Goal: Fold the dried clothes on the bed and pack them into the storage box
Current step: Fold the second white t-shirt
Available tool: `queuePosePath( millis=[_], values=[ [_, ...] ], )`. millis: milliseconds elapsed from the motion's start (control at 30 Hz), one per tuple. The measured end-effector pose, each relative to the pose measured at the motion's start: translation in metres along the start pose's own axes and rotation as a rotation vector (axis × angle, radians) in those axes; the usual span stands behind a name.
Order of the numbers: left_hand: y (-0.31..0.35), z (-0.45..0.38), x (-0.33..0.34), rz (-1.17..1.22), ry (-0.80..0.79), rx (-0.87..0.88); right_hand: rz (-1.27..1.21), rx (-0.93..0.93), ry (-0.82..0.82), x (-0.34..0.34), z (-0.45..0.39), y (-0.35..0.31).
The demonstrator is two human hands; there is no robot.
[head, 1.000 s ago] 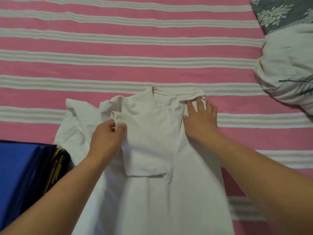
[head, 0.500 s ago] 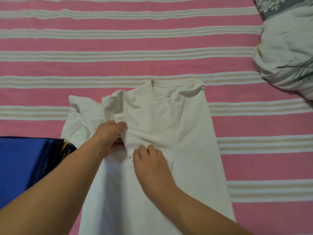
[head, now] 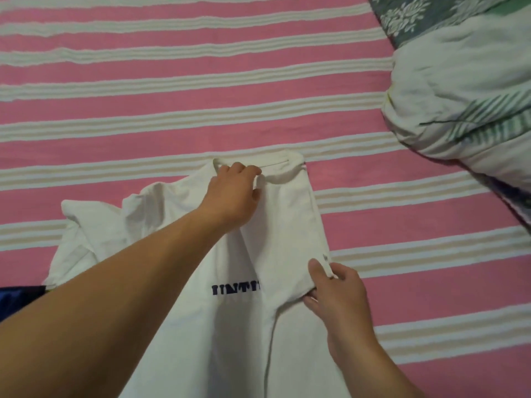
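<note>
A white T-shirt (head: 287,225) with dark lettering lies on the pink striped bed, collar away from me. Its right sleeve is folded inward over the chest; the left sleeve is bunched at the left. My left hand (head: 232,193) grips the fabric just below the collar. My right hand (head: 334,291) pinches the lower corner of the folded-in sleeve at the shirt's right edge. A dark blue edge of the storage box (head: 20,300) shows at the left border.
The pink and white striped bedsheet (head: 201,104) spreads beyond the shirt. A rumpled white quilt with green leaf print (head: 465,110) and a grey flowered pillow (head: 416,15) lie at the upper right.
My left hand moved up from the left sleeve to the collar. My right hand shifted right and took hold of the folded sleeve's corner. The lettering on the chest came into view.
</note>
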State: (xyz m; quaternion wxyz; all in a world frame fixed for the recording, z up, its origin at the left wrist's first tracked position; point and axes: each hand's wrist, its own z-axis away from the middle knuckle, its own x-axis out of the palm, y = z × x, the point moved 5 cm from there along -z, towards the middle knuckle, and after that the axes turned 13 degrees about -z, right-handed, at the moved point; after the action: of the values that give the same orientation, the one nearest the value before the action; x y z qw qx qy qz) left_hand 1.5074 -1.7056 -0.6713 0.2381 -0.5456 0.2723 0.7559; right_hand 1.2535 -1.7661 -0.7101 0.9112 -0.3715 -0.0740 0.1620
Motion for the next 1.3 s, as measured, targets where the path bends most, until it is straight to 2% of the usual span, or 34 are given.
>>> queuePosePath(
  millis=[167,267,367,433,500,600,667,733,833,967,1033,1167,1300],
  values=[
    [0.019,-0.02,0.009,-0.14,-0.011,0.05,0.227,-0.097,0.114,-0.014,-0.017,0.01],
    [0.006,-0.027,0.014,0.059,-0.075,-0.16,0.351,-0.111,0.095,-0.019,-0.014,0.004],
    [-0.01,-0.031,0.013,0.16,-0.163,-0.272,0.85,-0.213,-0.003,-0.011,-0.005,-0.031],
    [-0.02,-0.029,0.009,0.206,-0.125,-0.314,1.028,-0.46,-0.026,0.006,-0.01,-0.068],
    [-0.025,-0.022,0.01,0.336,-0.107,-0.333,1.017,-0.657,-0.142,0.038,-0.03,-0.099],
    [-0.031,-0.01,0.019,0.56,-0.113,-0.364,1.012,-0.697,-0.46,0.105,-0.087,-0.127],
    [-0.035,-0.008,0.022,0.597,-0.062,-0.353,1.157,-0.743,-0.614,0.14,-0.121,-0.141],
    [-0.037,-0.007,0.025,0.643,-0.02,-0.339,1.386,-0.755,-0.701,0.165,-0.144,-0.156],
    [-0.036,-0.007,0.03,0.72,-0.005,-0.329,1.672,-0.745,-0.733,0.178,-0.161,-0.171],
    [-0.044,-0.015,0.035,0.721,0.026,-0.404,1.806,-0.722,-0.777,0.189,-0.161,-0.175],
    [-0.048,-0.018,0.037,0.713,0.049,-0.429,1.802,-0.65,-0.79,0.19,-0.157,-0.178],
    [-0.046,-0.012,0.047,1.008,-0.055,-0.389,1.727,-0.434,-0.793,0.188,-0.156,-0.186],
    [-0.06,-0.001,0.055,1.159,-0.044,-0.339,1.703,-0.21,-0.769,0.19,-0.151,-0.185]
  ],
)
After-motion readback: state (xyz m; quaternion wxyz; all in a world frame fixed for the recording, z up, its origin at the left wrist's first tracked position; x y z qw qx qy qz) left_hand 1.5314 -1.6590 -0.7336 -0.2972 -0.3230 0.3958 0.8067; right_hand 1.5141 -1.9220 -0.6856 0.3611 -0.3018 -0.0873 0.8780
